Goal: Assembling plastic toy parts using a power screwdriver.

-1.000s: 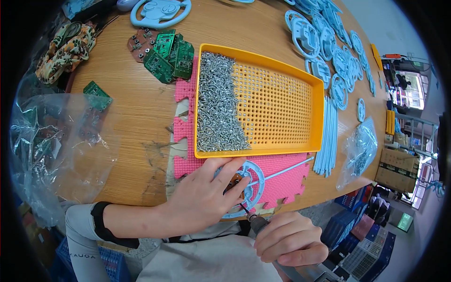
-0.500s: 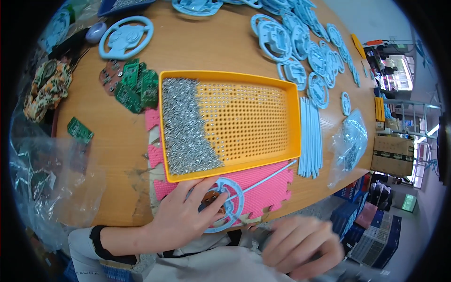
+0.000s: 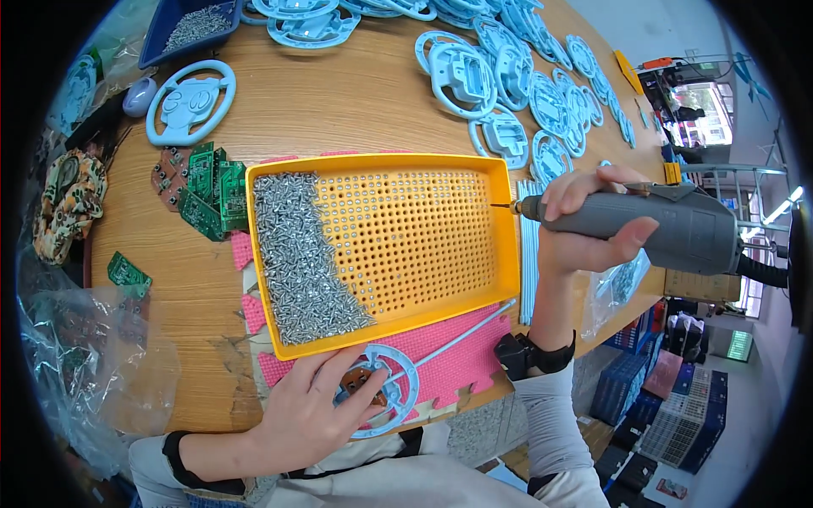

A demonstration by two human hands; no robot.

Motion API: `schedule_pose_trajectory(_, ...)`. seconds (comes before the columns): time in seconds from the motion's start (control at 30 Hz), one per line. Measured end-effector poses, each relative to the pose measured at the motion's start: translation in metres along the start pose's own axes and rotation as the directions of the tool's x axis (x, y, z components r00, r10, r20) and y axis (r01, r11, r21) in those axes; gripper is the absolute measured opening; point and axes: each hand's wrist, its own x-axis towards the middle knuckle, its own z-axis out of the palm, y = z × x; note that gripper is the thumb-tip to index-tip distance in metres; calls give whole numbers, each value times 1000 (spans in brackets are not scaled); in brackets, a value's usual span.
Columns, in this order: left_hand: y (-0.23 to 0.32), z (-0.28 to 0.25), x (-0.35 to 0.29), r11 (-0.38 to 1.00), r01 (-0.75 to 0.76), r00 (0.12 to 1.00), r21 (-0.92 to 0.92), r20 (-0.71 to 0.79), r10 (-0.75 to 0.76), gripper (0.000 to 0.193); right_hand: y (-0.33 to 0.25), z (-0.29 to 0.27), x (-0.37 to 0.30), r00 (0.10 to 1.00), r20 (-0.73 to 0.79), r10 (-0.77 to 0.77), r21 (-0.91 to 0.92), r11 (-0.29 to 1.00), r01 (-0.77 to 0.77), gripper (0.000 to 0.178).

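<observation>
My left hand (image 3: pixel 309 406) is closed on a small light-blue toy steering wheel (image 3: pixel 409 381) on the pink foam mat, near the table's front edge. Its fingers press a brown circuit board (image 3: pixel 362 385) inside the wheel. A thin light-blue rod (image 3: pixel 466 328) runs from the wheel up to the right. My right hand (image 3: pixel 584 224) grips a grey electric screwdriver (image 3: pixel 648 227), its bit pointing left over the right rim of a yellow perforated tray (image 3: pixel 511 254). Silver screws (image 3: pixel 301 262) are heaped in the tray's left part, and some stand in its holes.
Green circuit boards (image 3: pixel 203 190) lie left of the tray, below a whole blue steering wheel (image 3: pixel 190 102). Many blue wheel shells (image 3: pixel 461 76) cover the far side. Light-blue rods (image 3: pixel 528 284) lie right of the tray. A blue bin of screws (image 3: pixel 190 34) stands far left.
My right hand has risen from low in front of me to the tray's right side and now holds the screwdriver. The left hand keeps its hold on the wheel. The view has shifted slightly.
</observation>
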Motion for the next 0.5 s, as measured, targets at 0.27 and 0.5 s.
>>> schedule_pose_trajectory(0.27, 0, 1, 0, 1000, 8, 1000, 13, 9, -8, 39, 8, 1, -4, 999, -17, 37, -45, 998, -38, 65)
schedule_pose_trajectory(0.5, 0, 3, -1, 1000, -9, 1000, 19, -19, 10, 39, 8, 2, -8, 998, -17, 58, -48, 997, -59, 66)
